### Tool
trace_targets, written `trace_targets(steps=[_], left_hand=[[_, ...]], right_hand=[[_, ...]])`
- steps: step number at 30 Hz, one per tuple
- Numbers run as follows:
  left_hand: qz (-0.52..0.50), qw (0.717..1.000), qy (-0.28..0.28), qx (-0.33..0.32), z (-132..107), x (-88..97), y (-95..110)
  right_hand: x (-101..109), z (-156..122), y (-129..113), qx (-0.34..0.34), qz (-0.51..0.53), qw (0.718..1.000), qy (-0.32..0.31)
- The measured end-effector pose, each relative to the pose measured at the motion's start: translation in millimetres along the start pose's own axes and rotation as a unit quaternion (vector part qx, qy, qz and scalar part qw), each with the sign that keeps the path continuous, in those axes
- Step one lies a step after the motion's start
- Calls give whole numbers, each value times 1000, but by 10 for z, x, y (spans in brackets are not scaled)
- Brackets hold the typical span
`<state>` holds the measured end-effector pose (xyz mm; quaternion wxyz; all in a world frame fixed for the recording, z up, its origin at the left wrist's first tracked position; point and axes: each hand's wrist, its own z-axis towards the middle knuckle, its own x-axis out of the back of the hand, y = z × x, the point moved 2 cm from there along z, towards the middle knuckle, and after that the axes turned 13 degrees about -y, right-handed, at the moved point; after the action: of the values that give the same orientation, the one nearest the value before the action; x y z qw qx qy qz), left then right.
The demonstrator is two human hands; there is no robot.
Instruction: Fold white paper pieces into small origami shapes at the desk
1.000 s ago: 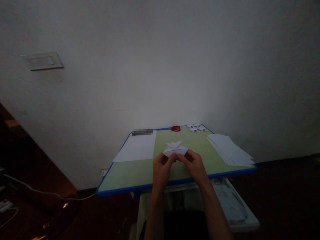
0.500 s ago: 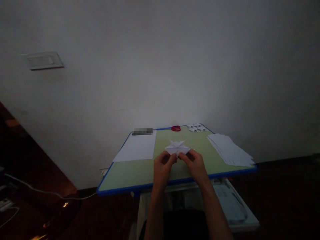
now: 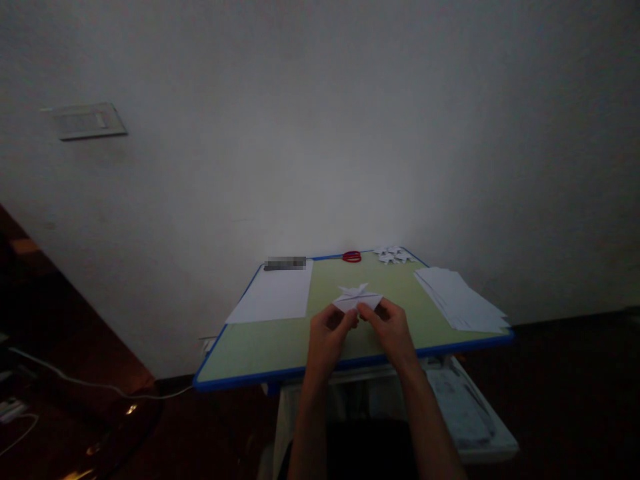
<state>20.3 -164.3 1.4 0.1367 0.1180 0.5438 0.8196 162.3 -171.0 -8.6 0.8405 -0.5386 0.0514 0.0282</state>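
A folded white paper piece (image 3: 357,299), with pointed flaps sticking up at its far side, is held between both hands above the green tabletop (image 3: 260,353). My left hand (image 3: 330,331) pinches its near left part, thumb on top. On the near right part, my right hand (image 3: 387,323) grips it the same way, its thumb close to the left one. The fingers underneath are mostly hidden by the paper and the hands.
White sheets (image 3: 460,300) lie fanned at the right edge, and more white paper (image 3: 275,293) at the left under a dark, blurred-out object (image 3: 285,263). Red-handled scissors (image 3: 351,257) and several small folded paper pieces (image 3: 393,255) sit along the back, near the wall (image 3: 320,133).
The folded paper has shifted slightly right and tilted, so its upright flaps look different. My left hand has moved a little to the right with it; both hands keep their hold.
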Motion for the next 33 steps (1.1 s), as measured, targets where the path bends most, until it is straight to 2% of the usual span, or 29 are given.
trace_targets(steps=[8,15,25,30,33], left_hand=[[17,1000,19,-6,6,3,-2],[24,1000,0,5,-5,-5,2],[38,999,13,-7,-6,-5,13],[36,998,47,-27,2,7,8],[37,997,69,-24,10,20,-26]], right_hand=[[-11,-8,-22,-1,-2,1000,-3],[-3,3,5,1,-3,1000,7],[-13,2,-33,4,-7,1000,-9],[-20,-6,-24,15,-27,999,-22],[-25,-12,24,31,-63,997,13]])
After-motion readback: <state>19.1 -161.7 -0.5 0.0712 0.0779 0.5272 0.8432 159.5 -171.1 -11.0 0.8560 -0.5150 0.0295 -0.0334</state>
